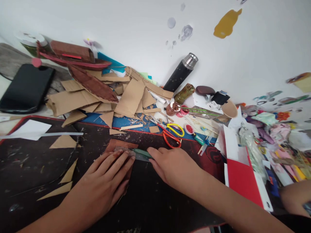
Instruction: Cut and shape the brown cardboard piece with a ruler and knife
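Observation:
My left hand [110, 176] lies with its fingers stretched out, pressing a clear ruler [143, 158] onto a brown painted piece of cardboard [114, 144]. Most of that piece is hidden beneath the hand. In my right hand [173, 163] is a slim green craft knife [142, 152], its tip at the ruler's edge near my left fingertips. Just beyond the right hand lie scissors [173, 134] with red and yellow handles. Small cardboard triangles [69, 171] rest on the dark mat to the left.
Cardboard scraps [131, 98] are heaped at the back, with a brown model boat [75, 58] behind. A black phone [26, 87] lies at the left. A black flask [181, 72] stands by the wall. Red and white card [243, 174] lies at the right.

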Demonstrator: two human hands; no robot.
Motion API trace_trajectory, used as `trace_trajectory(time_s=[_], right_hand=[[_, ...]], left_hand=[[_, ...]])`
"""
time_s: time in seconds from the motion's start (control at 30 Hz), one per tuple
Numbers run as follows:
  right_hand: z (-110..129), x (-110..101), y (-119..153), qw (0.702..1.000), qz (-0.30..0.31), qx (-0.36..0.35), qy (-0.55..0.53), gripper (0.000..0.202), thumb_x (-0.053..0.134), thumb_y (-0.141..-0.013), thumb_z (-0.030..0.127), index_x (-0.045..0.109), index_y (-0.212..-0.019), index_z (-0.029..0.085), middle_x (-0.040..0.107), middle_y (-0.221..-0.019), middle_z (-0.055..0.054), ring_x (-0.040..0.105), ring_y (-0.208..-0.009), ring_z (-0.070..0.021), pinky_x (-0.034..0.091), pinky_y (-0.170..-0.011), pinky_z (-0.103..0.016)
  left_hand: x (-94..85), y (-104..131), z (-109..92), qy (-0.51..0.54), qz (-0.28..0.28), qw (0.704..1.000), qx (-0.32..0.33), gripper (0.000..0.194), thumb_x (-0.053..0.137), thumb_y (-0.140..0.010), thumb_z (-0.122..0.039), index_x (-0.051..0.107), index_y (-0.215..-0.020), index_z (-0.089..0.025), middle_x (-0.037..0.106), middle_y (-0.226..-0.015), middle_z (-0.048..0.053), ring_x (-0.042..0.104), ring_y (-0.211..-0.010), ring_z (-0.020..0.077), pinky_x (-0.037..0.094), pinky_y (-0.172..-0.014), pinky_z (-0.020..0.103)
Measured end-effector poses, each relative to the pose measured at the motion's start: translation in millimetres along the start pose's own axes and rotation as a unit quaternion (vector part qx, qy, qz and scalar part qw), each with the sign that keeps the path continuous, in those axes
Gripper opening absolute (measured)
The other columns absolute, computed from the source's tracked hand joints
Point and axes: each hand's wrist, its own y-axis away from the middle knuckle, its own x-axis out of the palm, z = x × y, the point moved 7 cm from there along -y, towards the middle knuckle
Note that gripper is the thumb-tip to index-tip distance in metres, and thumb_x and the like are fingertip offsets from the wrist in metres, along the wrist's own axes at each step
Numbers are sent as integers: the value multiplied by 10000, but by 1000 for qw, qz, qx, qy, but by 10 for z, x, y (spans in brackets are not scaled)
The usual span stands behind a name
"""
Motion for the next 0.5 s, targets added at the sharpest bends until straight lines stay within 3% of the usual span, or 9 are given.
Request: trace_trajectory(time_s=[0.23, 0.5], right_hand=[[133, 10, -32, 1000, 0, -1, 23, 326, 548, -1201, 216, 669, -1497, 151, 842, -1052, -151, 857, -847, -290, 539, -610, -342], [180, -32, -50, 999, -2, -4, 49, 360, 543, -1171, 141, 652, -1515, 134, 841, -1064, -156, 856, -848, -285, 522, -584, -337]], left_hand=[[5, -2, 14, 10, 4, 1000, -8, 529, 428, -1214, -476, 786, -1527, -245, 828, -1515, 111, 675, -1483, 332, 406, -1327, 523], [30, 26, 18, 9, 9, 1000, -4, 527, 488, -1193, -477, 731, -1612, -269, 818, -1533, 107, 667, -1511, 338, 416, -1335, 527]])
